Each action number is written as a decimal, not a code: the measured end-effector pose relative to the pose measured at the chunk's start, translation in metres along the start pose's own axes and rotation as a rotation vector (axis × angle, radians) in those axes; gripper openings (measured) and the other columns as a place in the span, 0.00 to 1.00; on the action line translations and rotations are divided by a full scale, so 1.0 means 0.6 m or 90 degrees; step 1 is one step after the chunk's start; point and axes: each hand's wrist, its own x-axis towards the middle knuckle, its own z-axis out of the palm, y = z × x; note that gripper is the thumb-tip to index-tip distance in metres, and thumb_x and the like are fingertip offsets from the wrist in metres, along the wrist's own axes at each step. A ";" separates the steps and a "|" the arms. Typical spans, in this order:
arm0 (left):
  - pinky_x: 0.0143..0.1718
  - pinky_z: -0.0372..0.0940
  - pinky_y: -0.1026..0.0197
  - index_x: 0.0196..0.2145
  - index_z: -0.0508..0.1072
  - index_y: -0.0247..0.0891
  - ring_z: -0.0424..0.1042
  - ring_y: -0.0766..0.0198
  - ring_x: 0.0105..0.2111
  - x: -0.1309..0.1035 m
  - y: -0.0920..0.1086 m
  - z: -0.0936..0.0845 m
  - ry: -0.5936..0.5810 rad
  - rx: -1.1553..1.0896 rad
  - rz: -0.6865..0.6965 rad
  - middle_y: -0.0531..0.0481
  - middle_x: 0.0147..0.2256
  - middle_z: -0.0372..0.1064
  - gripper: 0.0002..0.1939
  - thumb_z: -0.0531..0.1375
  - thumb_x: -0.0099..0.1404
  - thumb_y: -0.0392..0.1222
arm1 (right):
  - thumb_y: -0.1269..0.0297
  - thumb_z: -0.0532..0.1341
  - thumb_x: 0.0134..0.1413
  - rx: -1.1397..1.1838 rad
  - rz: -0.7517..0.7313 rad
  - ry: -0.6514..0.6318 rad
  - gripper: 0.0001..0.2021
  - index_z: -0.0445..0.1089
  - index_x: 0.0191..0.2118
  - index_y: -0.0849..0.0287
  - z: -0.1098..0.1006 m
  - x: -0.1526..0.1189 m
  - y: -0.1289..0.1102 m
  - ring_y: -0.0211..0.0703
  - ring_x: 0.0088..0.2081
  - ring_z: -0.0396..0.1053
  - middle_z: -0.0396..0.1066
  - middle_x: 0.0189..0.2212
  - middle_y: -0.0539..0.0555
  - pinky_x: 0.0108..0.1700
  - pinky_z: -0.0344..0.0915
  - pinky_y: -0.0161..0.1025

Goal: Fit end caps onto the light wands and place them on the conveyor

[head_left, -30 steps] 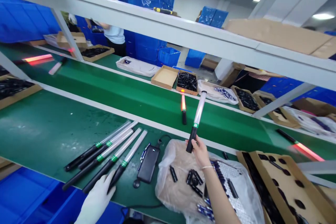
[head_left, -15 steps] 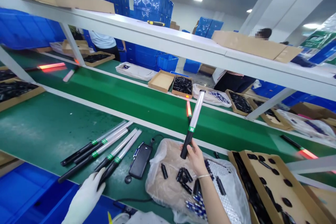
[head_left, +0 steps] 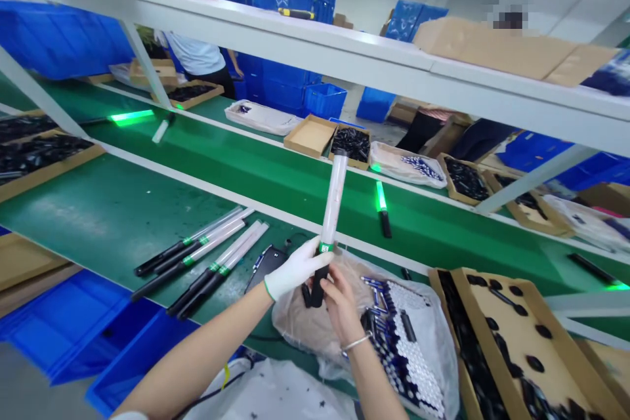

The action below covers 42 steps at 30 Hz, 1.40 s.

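Observation:
Over the near bench I hold one light baton point(head_left: 335, 200), upright with a slight tilt. It has a clear tube, a dark cap on top, a green band and a black handle. My left hand point(head_left: 295, 266), in a white glove, closes round it at the green band. My bare right hand point(head_left: 340, 298) grips the black handle lower down. Beneath them lies a plastic-lined tray point(head_left: 290, 328), with a mass of small batteries point(head_left: 394, 341) in its right part. To the left, several unlit batons point(head_left: 229, 259) lie side by side, near a black phone-like device point(head_left: 268, 262) partly behind my glove.
Right of the tray stands a cardboard box point(head_left: 522, 341) of black parts. A green conveyor point(head_left: 275, 177) runs beyond the bench, carrying a lit green baton point(head_left: 381, 200). A white shelf point(head_left: 374, 59) crosses above. Blue crates point(head_left: 63, 328) sit below left.
My left hand has left the batons on the bench and come over to the held baton. The baton has shifted left with my right hand. Lit batons have turned from red to green.

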 end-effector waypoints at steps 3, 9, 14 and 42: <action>0.40 0.61 0.60 0.39 0.66 0.36 0.62 0.63 0.35 0.005 -0.009 0.019 -0.015 0.018 0.000 0.53 0.32 0.62 0.13 0.57 0.64 0.49 | 0.60 0.68 0.42 0.018 -0.002 0.062 0.18 0.74 0.43 0.55 -0.007 -0.008 0.001 0.49 0.37 0.73 0.74 0.38 0.53 0.43 0.71 0.47; 0.42 0.60 0.60 0.41 0.66 0.37 0.64 0.62 0.37 0.015 -0.014 0.049 -0.076 0.075 0.016 0.53 0.34 0.63 0.11 0.55 0.65 0.47 | 0.66 0.63 0.36 0.004 -0.025 0.180 0.16 0.73 0.38 0.55 -0.037 0.002 0.014 0.44 0.35 0.69 0.73 0.34 0.49 0.34 0.68 0.35; 0.42 0.58 0.58 0.37 0.67 0.37 0.65 0.60 0.36 0.027 -0.023 0.063 -0.066 0.119 0.007 0.53 0.33 0.65 0.10 0.58 0.63 0.47 | 0.65 0.61 0.33 -0.056 -0.013 0.251 0.10 0.71 0.29 0.58 -0.056 0.026 0.023 0.40 0.25 0.64 0.68 0.21 0.47 0.25 0.61 0.33; 0.26 0.63 0.64 0.52 0.65 0.36 0.67 0.66 0.27 0.004 -0.044 0.061 -0.039 -0.156 -0.144 0.48 0.37 0.69 0.26 0.63 0.59 0.49 | 0.44 0.64 0.51 -0.191 0.016 -0.007 0.19 0.73 0.38 0.55 -0.071 -0.014 -0.036 0.47 0.26 0.71 0.73 0.26 0.51 0.31 0.68 0.42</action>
